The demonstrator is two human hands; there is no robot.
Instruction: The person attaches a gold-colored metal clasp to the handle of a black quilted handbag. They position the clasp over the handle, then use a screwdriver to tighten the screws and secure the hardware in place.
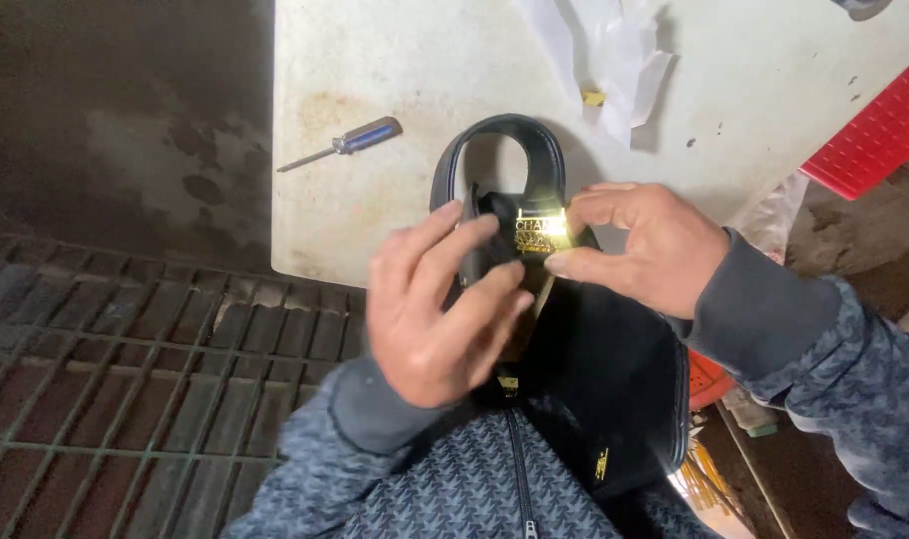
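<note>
Hands (435,309) (639,245) flank black bag (594,369); right seemingly pinches gold plate (542,232).

We are looking down at what seems to be a rough workshop or small repair spot. We are seeing a worn white table (395,210) showing rust-coloured stains and dark specks, with a blue-handled screwdriver (347,142) lying loose on it and crumpled white paper (614,50) sitting near the far edge. Beside the table, a grimy metal floor grate (125,369) is running next to stained, dark concrete (125,120). A red plastic crate (874,130) is poking in at the right, and clutter is showing below the table edge, too blurred to identify.
</note>
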